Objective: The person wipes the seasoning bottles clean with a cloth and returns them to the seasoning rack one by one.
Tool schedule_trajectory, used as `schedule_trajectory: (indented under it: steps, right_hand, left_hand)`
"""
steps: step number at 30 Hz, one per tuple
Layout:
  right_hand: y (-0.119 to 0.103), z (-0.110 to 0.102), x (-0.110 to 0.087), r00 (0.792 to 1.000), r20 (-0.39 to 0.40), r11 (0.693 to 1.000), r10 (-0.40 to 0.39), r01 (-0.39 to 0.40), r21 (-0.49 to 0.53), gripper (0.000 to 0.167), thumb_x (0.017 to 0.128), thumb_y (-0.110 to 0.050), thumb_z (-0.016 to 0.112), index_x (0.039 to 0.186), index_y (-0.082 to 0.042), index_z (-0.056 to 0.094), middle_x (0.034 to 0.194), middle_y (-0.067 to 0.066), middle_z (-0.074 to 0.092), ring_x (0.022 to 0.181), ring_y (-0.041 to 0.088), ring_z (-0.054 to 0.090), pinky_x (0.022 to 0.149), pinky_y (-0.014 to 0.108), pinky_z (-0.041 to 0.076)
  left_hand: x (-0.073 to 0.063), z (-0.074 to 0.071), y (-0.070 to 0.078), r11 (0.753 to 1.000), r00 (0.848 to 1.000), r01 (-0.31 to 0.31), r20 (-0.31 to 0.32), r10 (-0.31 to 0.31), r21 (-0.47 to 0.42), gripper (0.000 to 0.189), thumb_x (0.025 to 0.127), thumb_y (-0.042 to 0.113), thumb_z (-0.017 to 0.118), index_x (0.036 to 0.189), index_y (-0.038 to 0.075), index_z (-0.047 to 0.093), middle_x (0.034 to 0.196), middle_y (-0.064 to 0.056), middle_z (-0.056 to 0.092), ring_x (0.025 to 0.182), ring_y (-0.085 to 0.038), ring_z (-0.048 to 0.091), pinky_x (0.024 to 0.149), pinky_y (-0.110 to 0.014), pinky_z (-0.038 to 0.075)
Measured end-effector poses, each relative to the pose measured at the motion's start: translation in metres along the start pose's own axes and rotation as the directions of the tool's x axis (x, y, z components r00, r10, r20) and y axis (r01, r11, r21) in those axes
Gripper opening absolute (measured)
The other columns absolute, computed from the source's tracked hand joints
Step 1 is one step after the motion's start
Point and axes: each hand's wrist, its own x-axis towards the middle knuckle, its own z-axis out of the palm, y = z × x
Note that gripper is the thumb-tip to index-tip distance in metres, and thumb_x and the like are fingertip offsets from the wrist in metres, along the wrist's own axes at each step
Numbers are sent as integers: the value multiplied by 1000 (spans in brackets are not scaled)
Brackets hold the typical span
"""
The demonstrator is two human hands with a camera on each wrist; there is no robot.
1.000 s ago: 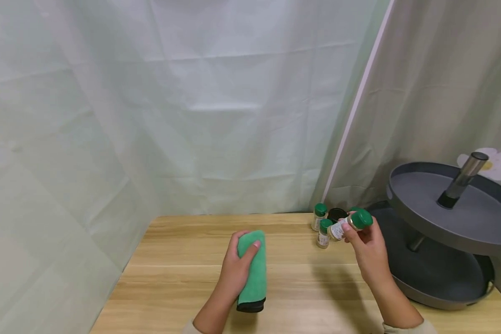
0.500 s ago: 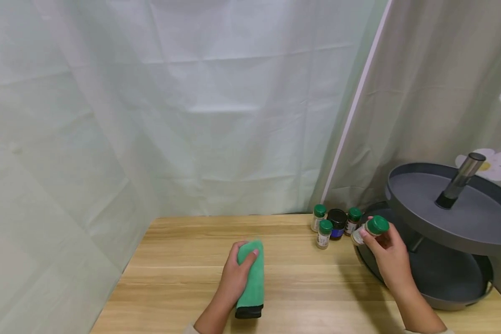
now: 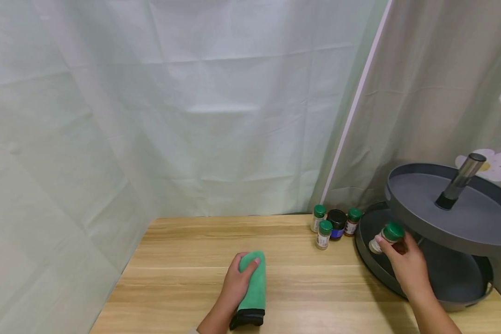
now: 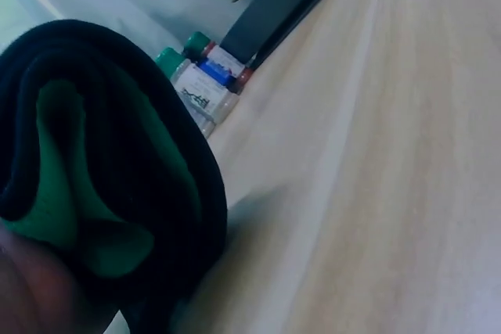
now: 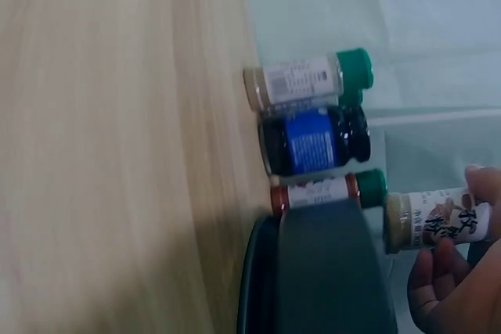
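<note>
In the head view my right hand (image 3: 411,266) grips a green-capped spice jar (image 3: 385,237) over the left part of the lower tier (image 3: 451,278) of a grey two-tier round tray. The right wrist view shows this spice jar (image 5: 438,219) side-on, its label visible, held above the tier's rim. My left hand (image 3: 237,280) holds a folded green cloth (image 3: 254,283) with black edging, thumb on top, above the wooden table. Close up in the left wrist view, the rolled end of the cloth (image 4: 117,154) fills the left side.
Left of the tray stand more green-capped spice jars (image 3: 323,235) and a black-lidded jar with a blue label (image 3: 337,225). The upper tier (image 3: 463,204), with a metal post (image 3: 463,181), overhangs the lower one. A pale curtain (image 3: 234,139) hangs behind the table.
My right hand has carried the spice jar rightward and down, from beside the other jars to over the lower tier. My left hand has shifted slightly toward me with the cloth.
</note>
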Motion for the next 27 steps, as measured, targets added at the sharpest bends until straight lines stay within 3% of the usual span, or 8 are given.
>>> schedule_trajectory:
  steps: [6, 10, 13, 18, 27]
  right_hand:
    - [13, -10, 2, 996, 91, 990, -22, 34, -138, 46, 96, -40, 69, 124, -6, 56, 87, -16, 63, 75, -12, 52, 65, 17, 42]
    - [18, -15, 5, 983, 183, 981, 23, 13, -194, 52, 98, -43, 65, 128, -2, 52, 105, 11, 70, 80, -10, 52, 67, 22, 45]
    - [20, -18, 8, 969, 242, 971, 56, 4, -240, 59, 98, -46, 62, 131, 1, 49, 117, 25, 67, 89, 5, 60, 71, 28, 47]
    - [23, -21, 11, 950, 304, 958, 72, 18, -285, 62, 99, -49, 61, 131, 3, 48, 118, 28, 66, 100, 32, 65, 74, 38, 49]
    - [27, -23, 16, 926, 365, 949, 99, 22, -315, 70, 100, -48, 59, 138, 7, 41, 122, 33, 62, 106, 42, 63, 79, 48, 52]
  left_hand:
    - [5, -1, -9, 999, 1000, 15, 4, -15, -42, 57, 96, 55, 62, 134, 14, 53, 107, -10, 60, 81, -18, 61, 67, -33, 51]
    - [7, -1, -13, 998, 1000, 18, 3, -18, -54, 55, 98, 52, 61, 136, 13, 52, 106, -8, 60, 80, -16, 61, 66, -33, 51]
    - [8, -1, -15, 999, 1000, 10, 5, -10, -53, 56, 98, 52, 60, 136, 13, 51, 105, -8, 60, 79, -16, 61, 65, -33, 51]
    - [8, 0, -15, 999, 1000, 5, 5, -5, -32, 58, 95, 56, 62, 134, 14, 53, 103, -10, 61, 78, -17, 62, 65, -33, 52]
    - [5, 4, -15, 999, 1000, 10, 2, -10, 37, 55, 94, 56, 63, 132, 17, 54, 109, -12, 61, 83, -19, 61, 66, -32, 50]
